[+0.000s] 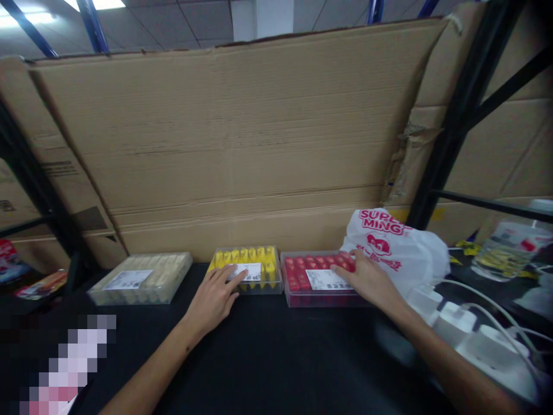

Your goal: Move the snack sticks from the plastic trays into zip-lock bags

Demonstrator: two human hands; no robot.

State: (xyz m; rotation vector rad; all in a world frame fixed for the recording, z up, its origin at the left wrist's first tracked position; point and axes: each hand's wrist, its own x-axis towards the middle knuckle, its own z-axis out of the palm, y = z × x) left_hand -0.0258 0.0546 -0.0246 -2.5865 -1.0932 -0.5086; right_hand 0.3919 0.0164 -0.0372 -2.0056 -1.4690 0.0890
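Three clear plastic boxes stand in a row along the back of the black table. My left hand lies on the lid of the box of yellow-wrapped pieces, its fingers stretched over the white label. On the right, my right hand rests on the box of red-wrapped pieces, fingers spread at the label's right end and the box's right side. Neither hand visibly lifts its box. Farther left sits the box of cream-coloured pieces, also with a white label, untouched.
Cardboard walls the back, between black metal posts. A white printed plastic bag lies behind my right forearm. White plugs and cables crowd the right side, near a clear plastic container. Snack packets lie far left.
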